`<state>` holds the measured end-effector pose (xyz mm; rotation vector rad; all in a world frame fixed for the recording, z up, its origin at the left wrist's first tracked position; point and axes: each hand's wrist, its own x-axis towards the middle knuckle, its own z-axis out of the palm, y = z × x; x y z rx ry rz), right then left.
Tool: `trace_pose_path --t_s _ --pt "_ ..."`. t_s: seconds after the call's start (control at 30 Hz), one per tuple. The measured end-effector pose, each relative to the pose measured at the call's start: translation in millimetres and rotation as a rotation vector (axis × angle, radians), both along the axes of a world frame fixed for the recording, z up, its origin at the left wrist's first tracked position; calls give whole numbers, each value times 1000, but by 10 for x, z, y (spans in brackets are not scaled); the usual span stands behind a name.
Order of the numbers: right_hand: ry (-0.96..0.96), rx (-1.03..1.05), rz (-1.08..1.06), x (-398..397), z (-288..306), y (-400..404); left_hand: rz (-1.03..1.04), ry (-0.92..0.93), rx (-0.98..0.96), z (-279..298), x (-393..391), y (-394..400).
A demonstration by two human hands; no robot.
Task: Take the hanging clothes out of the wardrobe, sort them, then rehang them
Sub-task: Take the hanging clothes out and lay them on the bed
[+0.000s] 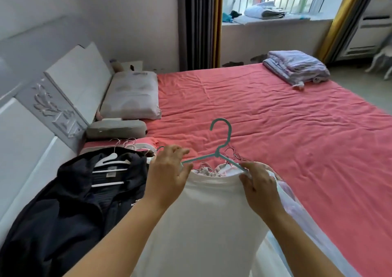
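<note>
Surface: coral-sheeted bed, clothes piled at its near edge.
White shirt: soft, light, limp; draped over that pile.
Teal hanger: stiff, light; best taken by its arms.
Left hand: hanger's left arm is pinched.
Right hand: shirt's shoulder is gripped.

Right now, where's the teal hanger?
In the head view the teal hanger is at lower centre over the red bedsheet, held by the left hand and right hand at the white shirt collar.
</note>
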<state>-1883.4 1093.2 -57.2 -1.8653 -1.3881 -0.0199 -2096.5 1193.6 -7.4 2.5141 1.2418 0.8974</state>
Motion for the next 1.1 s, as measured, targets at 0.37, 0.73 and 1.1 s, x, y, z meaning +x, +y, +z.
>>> trace_pose_path --t_s 0.37,0.73,1.1 --pt "163 -600 24 529 -1720 1020 252 244 -573 -1271 -30 257" --pt "-43 -1135 296 167 -2283 816 363 288 -697 -1523 -259 167" --pt "203 -632 497 -961 -1195 712 529 71 -714 -1271 -903 -421"
